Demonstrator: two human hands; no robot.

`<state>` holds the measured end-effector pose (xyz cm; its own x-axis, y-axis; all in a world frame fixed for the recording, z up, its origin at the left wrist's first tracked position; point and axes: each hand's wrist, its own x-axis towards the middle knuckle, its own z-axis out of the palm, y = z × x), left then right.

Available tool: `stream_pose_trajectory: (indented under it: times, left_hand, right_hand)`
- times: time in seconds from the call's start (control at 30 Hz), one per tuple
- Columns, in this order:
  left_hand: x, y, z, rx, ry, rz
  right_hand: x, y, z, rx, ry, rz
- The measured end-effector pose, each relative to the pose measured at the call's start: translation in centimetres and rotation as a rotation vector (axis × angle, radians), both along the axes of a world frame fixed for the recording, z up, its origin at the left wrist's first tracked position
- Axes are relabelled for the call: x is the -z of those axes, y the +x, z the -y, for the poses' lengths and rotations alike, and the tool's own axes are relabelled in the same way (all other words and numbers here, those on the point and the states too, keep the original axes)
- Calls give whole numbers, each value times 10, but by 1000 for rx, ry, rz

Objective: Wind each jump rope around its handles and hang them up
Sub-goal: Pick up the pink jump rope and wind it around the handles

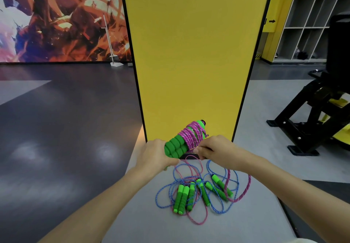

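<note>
1. Inspecting the held item first, we are finding one wound rope raised just above the far end of the grey platform, close in front of the yellow panel.
2. We are recording the left hand as gripping the near ends of the paired green handles, fingers curled round them.
3. We are recording the right hand as pinching at the near edge of the pink coil, fingertips drawn together. We cannot tell whether the cord's tail end is between them.
4. We are noting the long axis: the handles are running from the left hand up and away to the right, towards the panel, with the coil on their far half. The coil is lying immediately left of the right fingertips, so we are judging that hand the better placed to finish the wrap.
5. We are logging the loose ropes, blue and pink with green grips, lying tangled on the platform nearer the person, not yet wound.
6. We are seeing a small dark object beneath the bundle and cannot identify it. No hook is plainly showing.
7. We are noting a mural at left, a black bench at right and shelves behind it.
</note>
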<state>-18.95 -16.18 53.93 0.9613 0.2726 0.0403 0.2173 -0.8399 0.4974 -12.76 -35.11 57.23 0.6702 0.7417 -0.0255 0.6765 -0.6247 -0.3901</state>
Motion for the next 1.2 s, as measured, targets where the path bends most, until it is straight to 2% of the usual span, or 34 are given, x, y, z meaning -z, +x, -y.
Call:
stream_pose_trajectory:
  times: [0.07,0.2,0.37,0.53,0.7,0.83,0.93,1.0,1.07,1.1,1.17,1.2]
  left_hand:
    - [-1,1,1,35,154,-36]
    - [1,3,0,102,310,-81]
    - [8,4,-3,171,343,-115]
    - [6,2,4,335,359,-140]
    - [9,2,2,463,213,-150]
    - [11,2,-2,556,180,-91]
    - [13,0,-6,595,79,-14]
    - [12,-5,-6,594,-56,18]
    - [6,-11,-3,577,-270,-2]
    - [3,-12,-2,561,-383,-19]
    - [-3,-13,2,533,-566,-28]
    - [-6,-13,4,523,-637,-17]
  right_hand:
    - [-4,-1,-1,-27,-39,33]
    - [-15,2,-4,-102,-127,90]
    - [-34,8,-9,-167,-213,130]
    - [-48,14,-18,-156,-292,303]
    - [-42,33,-24,-129,-267,232]
    - [-26,47,-24,-128,-223,24]
    - [-17,49,-23,-148,-148,-166]
    - [-11,53,-20,-130,-91,-339]
    - [-3,54,-12,-102,-65,-483]
    - [5,63,-8,-76,15,-523]
    - [7,64,0,154,228,-541]
    - [7,63,2,280,397,-633]
